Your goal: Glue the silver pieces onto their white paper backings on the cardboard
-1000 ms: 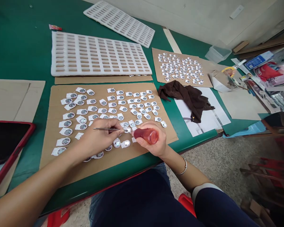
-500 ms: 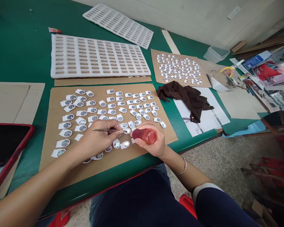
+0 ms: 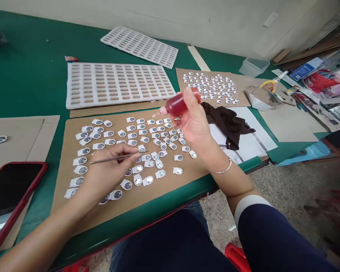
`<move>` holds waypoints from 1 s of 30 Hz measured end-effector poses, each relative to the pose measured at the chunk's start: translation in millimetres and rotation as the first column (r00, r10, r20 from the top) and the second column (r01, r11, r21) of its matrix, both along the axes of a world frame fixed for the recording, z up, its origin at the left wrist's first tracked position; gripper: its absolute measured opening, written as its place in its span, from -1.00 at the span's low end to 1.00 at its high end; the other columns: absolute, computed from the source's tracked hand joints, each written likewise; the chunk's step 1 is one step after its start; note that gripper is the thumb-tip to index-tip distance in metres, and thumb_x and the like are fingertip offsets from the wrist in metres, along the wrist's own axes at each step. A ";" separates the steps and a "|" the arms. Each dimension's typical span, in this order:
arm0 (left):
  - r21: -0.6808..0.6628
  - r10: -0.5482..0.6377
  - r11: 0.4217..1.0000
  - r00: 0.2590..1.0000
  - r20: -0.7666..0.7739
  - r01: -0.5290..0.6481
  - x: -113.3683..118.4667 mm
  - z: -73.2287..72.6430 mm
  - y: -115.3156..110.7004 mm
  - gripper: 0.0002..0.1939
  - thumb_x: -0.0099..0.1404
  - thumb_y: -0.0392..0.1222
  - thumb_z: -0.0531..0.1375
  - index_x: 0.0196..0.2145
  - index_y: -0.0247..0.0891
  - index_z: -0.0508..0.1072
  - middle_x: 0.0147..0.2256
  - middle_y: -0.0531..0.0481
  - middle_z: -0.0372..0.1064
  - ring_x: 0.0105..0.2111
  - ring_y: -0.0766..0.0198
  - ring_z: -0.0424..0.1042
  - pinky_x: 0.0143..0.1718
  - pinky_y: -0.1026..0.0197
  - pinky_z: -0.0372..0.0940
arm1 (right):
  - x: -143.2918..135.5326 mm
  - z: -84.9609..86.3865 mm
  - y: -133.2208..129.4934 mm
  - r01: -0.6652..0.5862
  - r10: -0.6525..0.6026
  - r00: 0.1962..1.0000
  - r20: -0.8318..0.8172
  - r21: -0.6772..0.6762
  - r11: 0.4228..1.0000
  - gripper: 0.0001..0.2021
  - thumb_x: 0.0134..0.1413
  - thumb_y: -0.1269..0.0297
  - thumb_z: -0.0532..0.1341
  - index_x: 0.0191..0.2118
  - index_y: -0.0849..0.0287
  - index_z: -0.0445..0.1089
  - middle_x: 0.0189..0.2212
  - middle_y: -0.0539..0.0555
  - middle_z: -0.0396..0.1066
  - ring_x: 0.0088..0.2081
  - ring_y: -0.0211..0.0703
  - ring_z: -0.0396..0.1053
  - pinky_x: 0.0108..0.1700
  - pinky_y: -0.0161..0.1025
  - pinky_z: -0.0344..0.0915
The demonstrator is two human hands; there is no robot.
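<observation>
My left hand (image 3: 110,166) pinches a thin metal pick or tweezers (image 3: 109,158), its tip pointing right over the small round silver pieces. A red squeeze bottle (image 3: 177,104) with a pale pink nozzle is gripped in my right hand (image 3: 194,121), raised above the cardboard and tilted with the nozzle toward the lower left. Rows of round silver pieces on white tabs (image 3: 148,180) lie on the brown cardboard sheet (image 3: 170,185) beneath both hands. Part of the rows is hidden behind my left hand.
Behind the sheet lies a white slotted foam tray (image 3: 69,85), with another foam tray (image 3: 170,56) farther back. A second cardboard sheet (image 3: 184,96) bears many similar pieces. A dark brown cloth (image 3: 229,124) is at right, a red-cased phone (image 3: 14,189) at left.
My right hand has lifted the bottle up and away from the pieces, tilting its nozzle left. My left hand keeps its tool low over the sheet. The view has shifted slightly.
</observation>
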State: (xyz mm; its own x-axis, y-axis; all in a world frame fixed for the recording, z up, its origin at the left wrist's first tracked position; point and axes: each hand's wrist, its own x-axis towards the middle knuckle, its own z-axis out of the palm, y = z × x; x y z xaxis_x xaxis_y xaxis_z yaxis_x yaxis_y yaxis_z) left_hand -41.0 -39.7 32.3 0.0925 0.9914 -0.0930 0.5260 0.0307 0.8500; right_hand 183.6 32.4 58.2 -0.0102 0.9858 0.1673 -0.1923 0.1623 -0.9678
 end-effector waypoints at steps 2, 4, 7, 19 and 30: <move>0.086 -0.030 0.996 0.997 -0.068 0.036 1.8 -13.5 -3.9 -0.79 0.19 -0.02 0.25 -0.34 -0.22 0.52 -0.39 0.01 0.54 -0.44 0.27 0.46 -0.48 0.27 0.33 | -11.4 -7.7 6.0 -0.040 0.039 0.999 -0.010 -0.035 0.999 -0.50 -0.01 -0.28 0.17 -0.26 0.10 0.35 -0.41 0.06 0.46 -0.49 -0.25 0.40 -0.62 -0.32 0.28; 0.183 -0.064 0.979 0.991 -0.121 0.086 1.4 -25.1 -7.0 -0.79 0.23 -0.02 0.22 -0.33 -0.20 0.52 -0.37 0.01 0.55 -0.40 0.24 0.50 -0.42 0.25 0.36 | -21.5 -19.5 5.6 -0.050 0.050 0.999 0.000 -0.089 0.995 -0.52 -0.03 -0.27 0.20 -0.33 0.12 0.33 -0.51 0.05 0.43 -0.51 -0.22 0.39 -0.64 -0.31 0.24; 0.227 -0.126 0.961 0.981 -0.145 0.157 -2.1 -31.4 -8.9 -0.81 0.26 -0.04 0.20 -0.33 -0.19 0.51 -0.35 0.02 0.55 -0.36 0.23 0.52 -0.35 0.24 0.39 | -28.9 -33.7 1.2 -0.032 0.036 0.999 0.030 -0.125 0.992 -0.54 0.02 -0.25 0.18 -0.38 0.12 0.29 -0.60 0.02 0.38 -0.56 -0.20 0.37 -0.66 -0.30 0.20; 0.175 -0.162 0.967 0.976 -0.148 0.187 -6.0 -34.8 -3.3 -0.81 0.27 -0.04 0.19 -0.36 -0.19 0.51 -0.38 0.02 0.55 -0.41 0.24 0.51 -0.45 0.27 0.35 | -30.0 -45.1 0.6 0.025 -0.017 0.996 0.090 -0.084 0.996 -0.67 0.12 -0.09 0.18 -0.34 0.08 0.20 -0.56 -0.04 0.34 -0.56 -0.20 0.40 -0.67 -0.31 0.17; 0.211 -0.198 0.949 0.964 -0.175 0.233 -3.4 -30.8 -5.6 -0.86 0.29 -0.11 0.19 -0.37 -0.17 0.49 -0.45 0.09 0.52 -0.52 0.33 0.42 -0.52 0.31 0.25 | -34.0 -39.3 -9.2 0.027 -0.021 0.997 0.071 -0.081 0.996 -0.65 0.03 -0.08 0.27 -0.32 0.09 0.25 -0.55 -0.06 0.35 -0.57 -0.26 0.41 -0.67 -0.35 0.18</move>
State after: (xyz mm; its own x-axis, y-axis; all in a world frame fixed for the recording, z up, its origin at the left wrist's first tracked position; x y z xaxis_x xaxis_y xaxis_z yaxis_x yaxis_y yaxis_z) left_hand -44.4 -45.3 1.5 0.3091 0.9454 0.1033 0.6199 -0.2827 0.7320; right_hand 149.6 23.2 18.9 0.0045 0.9963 0.0856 -0.1211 0.0856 -0.9889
